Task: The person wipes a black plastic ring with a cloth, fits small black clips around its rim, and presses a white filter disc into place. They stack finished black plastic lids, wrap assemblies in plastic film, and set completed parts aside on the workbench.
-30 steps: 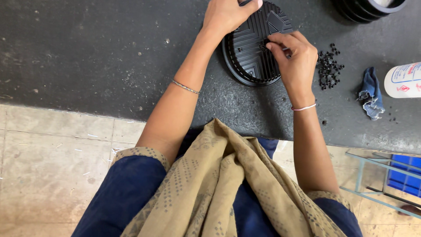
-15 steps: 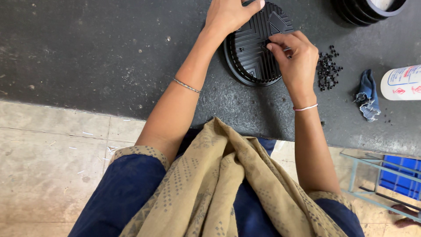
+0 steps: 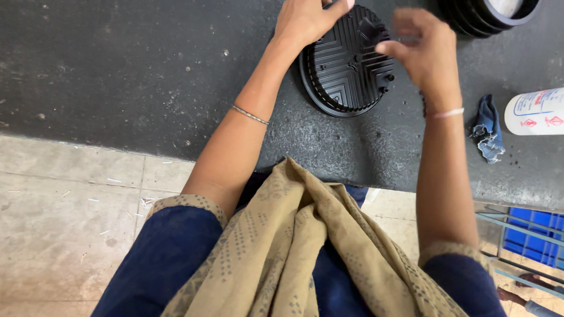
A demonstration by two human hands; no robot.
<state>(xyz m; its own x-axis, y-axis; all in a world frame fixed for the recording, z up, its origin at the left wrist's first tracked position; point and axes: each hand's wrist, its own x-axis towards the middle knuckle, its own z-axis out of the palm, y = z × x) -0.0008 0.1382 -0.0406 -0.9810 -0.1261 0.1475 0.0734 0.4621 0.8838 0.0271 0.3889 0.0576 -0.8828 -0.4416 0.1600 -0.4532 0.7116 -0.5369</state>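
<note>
A dark worktable held a round black ribbed cover at one o'clock. The left hand lay flat, steadying its rim. The right hand, previously pressing the ribs, had lifted, loosely curled, apparently empty.

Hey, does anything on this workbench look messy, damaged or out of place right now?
Only small things: a crumpled blue rag lies loose beside a white bottle on its side. The black ribbed disc under the left hand looks intact.
</note>
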